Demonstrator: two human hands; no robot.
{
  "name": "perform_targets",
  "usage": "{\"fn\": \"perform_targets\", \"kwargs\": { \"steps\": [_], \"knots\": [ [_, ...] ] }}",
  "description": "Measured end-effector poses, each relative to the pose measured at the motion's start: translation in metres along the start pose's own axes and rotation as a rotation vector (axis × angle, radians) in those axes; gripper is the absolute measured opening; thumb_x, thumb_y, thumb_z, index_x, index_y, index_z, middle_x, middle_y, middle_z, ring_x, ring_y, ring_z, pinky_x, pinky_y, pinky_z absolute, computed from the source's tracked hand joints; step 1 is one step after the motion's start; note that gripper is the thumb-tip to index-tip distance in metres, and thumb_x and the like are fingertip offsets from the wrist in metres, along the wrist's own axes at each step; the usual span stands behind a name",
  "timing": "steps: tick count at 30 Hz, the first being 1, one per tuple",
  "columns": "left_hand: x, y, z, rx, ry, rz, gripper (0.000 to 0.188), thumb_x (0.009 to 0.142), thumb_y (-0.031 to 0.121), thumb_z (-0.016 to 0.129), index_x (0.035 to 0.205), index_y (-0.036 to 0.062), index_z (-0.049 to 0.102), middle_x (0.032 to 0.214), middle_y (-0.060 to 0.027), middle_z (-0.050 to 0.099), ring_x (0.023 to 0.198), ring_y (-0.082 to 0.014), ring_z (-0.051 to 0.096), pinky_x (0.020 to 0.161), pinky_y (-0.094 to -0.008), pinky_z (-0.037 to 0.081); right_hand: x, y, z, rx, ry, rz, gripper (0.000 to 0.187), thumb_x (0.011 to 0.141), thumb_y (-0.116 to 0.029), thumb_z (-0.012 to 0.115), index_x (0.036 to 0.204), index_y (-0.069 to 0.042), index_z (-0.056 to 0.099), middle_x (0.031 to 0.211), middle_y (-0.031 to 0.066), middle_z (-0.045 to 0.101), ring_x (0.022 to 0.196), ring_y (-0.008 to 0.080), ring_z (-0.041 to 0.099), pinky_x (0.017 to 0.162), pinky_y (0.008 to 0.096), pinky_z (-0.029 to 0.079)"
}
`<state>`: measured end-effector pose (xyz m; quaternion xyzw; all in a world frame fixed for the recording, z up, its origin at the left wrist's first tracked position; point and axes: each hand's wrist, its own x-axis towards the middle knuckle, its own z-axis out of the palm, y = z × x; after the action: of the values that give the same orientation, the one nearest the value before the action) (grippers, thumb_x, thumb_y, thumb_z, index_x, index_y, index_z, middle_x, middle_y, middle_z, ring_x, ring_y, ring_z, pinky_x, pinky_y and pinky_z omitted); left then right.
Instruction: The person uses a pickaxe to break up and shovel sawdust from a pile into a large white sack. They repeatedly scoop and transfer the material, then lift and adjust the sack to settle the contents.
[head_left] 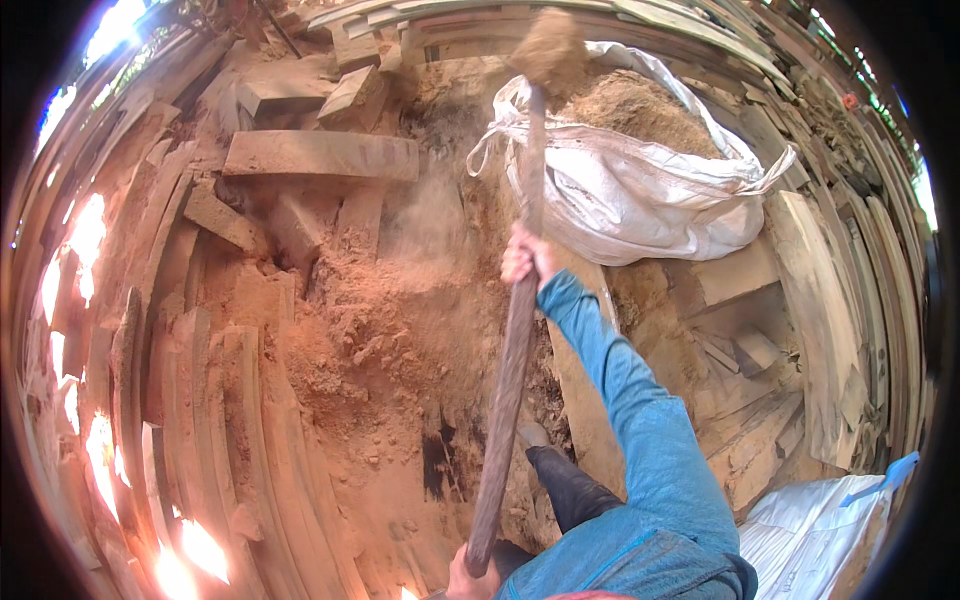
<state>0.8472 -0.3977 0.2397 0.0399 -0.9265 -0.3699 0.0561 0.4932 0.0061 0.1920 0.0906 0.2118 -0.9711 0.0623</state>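
A long-handled shovel (505, 400) reaches from the lower edge up toward the far side. My right hand (530, 255) is wrapped round the middle of its wooden handle, with the arm stretched out in a blue sleeve. Low in the picture, my left hand (472, 576) grips the handle's near end. A heap of brown sawdust (550, 48) covers the shovel's blade, blurred by motion. Just right of the blade stands a large white woven sack (640, 195), its mouth wide and sawdust (640, 108) inside it.
Loose reddish sawdust (370, 340) covers the ground ahead, with dust hanging in the air. Wooden blocks (320, 155) lie at the far left. Stacked planks (220, 420) line the left side, more boards (825, 330) the right. Another white sack (810, 535) lies at lower right.
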Motion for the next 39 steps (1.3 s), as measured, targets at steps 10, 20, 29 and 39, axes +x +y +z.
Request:
{"fn": "perform_targets", "kwargs": {
  "steps": [10, 20, 29, 39],
  "knots": [
    [0.035, -0.030, 0.055, 0.205, -0.009, 0.150, 0.044, 0.062, 0.011, 0.074, 0.103, 0.0206, 0.063, 0.084, -0.0046, 0.061, 0.068, -0.0296, 0.062, 0.056, -0.0399, 0.050, 0.001, -0.055, -0.011, -0.003, -0.089, -0.029, 0.041, 0.087, -0.049, 0.057, 0.067, -0.015, 0.048, 0.045, -0.0049, 0.034, 0.035, 0.0117, 0.035, 0.040, 0.0298, 0.034],
    [-0.191, -0.290, -0.079, 0.171, -0.372, -0.496, 0.040, 0.068, 0.027, 0.068, 0.106, 0.0165, 0.059, 0.088, -0.0135, 0.066, 0.082, -0.0346, 0.063, 0.069, -0.0433, 0.051, -0.090, 0.348, -0.030, -0.428, 0.350, 0.323, 0.037, 0.087, -0.041, 0.058, 0.067, -0.012, 0.045, 0.048, 0.0050, 0.044, 0.043, 0.0219, 0.049, 0.049, 0.0380, 0.045],
    [-0.461, -0.254, -0.354, 0.662, -0.679, -1.113, 0.045, 0.061, 0.020, 0.066, 0.105, 0.0146, 0.061, 0.072, -0.0174, 0.064, 0.066, -0.0385, 0.062, 0.061, -0.0484, 0.050, -0.406, 0.772, -0.151, -0.809, 0.470, 1.376, 0.055, 0.089, -0.042, 0.043, 0.069, 0.006, 0.060, 0.062, 0.0251, 0.060, 0.057, 0.0389, 0.058, 0.064, 0.0454, 0.051],
    [-0.423, -0.276, -0.394, 0.613, -0.960, -1.370, 0.051, 0.064, 0.027, 0.065, 0.114, 0.0162, 0.055, 0.078, -0.0184, 0.065, 0.071, -0.0386, 0.062, 0.065, -0.0484, 0.050, -0.447, 0.883, -0.159, -0.425, 0.728, 1.526, 0.029, 0.088, -0.032, 0.051, 0.076, -0.006, 0.053, 0.059, 0.0122, 0.056, 0.055, 0.0313, 0.059, 0.058, 0.0473, 0.052]
  ]
}}
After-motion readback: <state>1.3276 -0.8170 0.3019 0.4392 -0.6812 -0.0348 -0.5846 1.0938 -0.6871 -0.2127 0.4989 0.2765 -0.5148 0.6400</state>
